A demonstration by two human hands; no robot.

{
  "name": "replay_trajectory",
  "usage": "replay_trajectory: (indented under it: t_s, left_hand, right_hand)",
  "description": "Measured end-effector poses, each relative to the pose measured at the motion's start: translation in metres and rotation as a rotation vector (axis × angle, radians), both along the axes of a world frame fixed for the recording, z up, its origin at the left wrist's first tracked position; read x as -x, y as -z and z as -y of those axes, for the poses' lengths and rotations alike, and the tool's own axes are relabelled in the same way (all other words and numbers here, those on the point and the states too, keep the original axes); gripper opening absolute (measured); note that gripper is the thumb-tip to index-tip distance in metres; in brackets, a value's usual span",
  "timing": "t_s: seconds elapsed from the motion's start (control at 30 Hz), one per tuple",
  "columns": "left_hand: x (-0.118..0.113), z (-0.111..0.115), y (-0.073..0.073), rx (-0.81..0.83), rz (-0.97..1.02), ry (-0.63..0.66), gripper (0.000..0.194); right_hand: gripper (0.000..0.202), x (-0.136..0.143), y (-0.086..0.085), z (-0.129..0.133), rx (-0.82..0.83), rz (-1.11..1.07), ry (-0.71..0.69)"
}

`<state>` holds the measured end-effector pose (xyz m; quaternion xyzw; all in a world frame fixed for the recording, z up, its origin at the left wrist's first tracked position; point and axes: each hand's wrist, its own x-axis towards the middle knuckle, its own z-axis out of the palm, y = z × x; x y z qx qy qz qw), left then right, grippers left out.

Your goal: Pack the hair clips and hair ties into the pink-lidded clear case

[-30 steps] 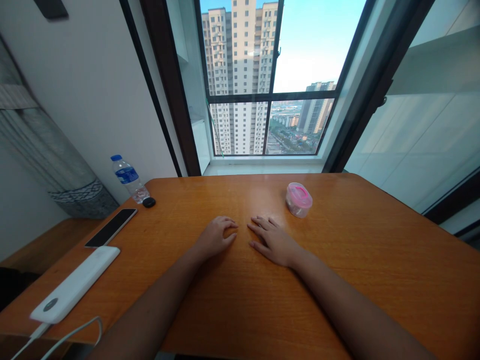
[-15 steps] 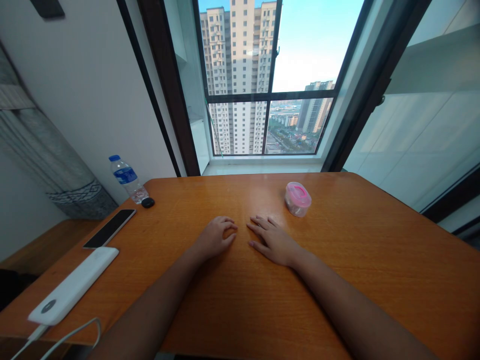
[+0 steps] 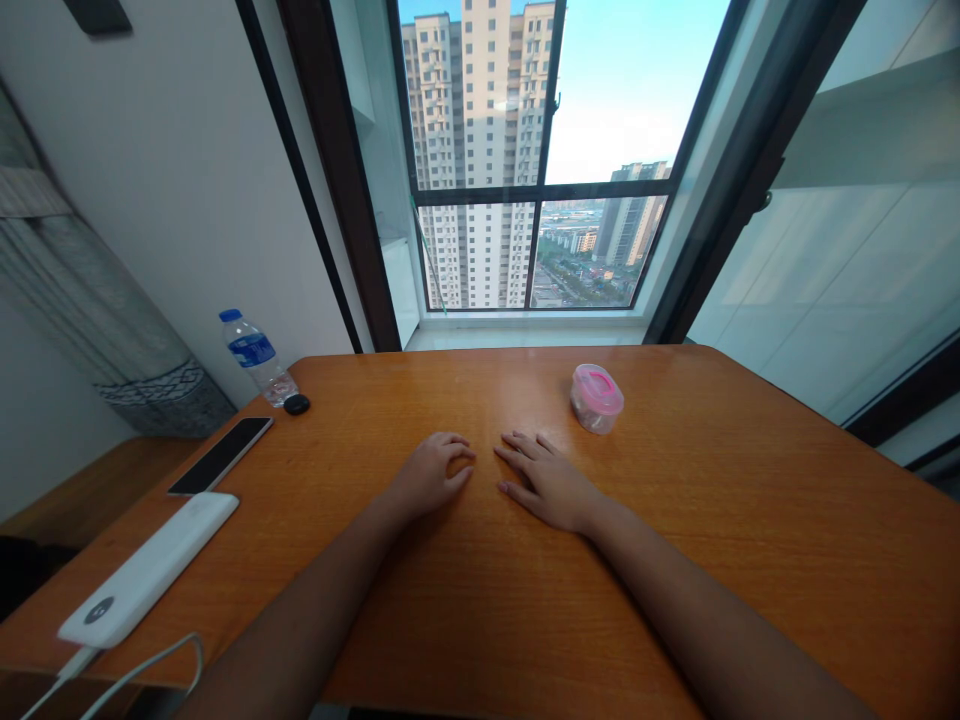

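Note:
Both hands rest on the orange-brown wooden table (image 3: 480, 620), a small gap between them. My left hand (image 3: 435, 472) lies on its side with fingers slightly curled and thumb apart, holding nothing. Palm down, my right hand (image 3: 546, 482) has its fingers spread and nothing in it. Just beyond my right hand stands a small clear round container (image 3: 597, 400) with a pink lid, apart from the fingers.
Along the left edge are a water bottle (image 3: 259, 360) with a blue cap, a small black round object (image 3: 296, 404), a dark-screened phone (image 3: 222, 456) and a white power bank (image 3: 150, 570) with a white cable (image 3: 150, 665). A window lies beyond the far edge.

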<state>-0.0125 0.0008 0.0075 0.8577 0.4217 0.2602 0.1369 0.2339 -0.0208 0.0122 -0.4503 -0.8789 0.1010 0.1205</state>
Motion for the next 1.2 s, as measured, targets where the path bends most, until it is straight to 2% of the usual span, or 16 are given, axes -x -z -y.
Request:
replay_trajectory:
  t_s: [1.2]
  left_hand:
    - [0.0002,0.0009,-0.0011,-0.006,0.004,0.005,0.021]
  right_hand:
    - [0.060,-0.0024,0.0038,-0.0025,0.000,-0.016,0.000]
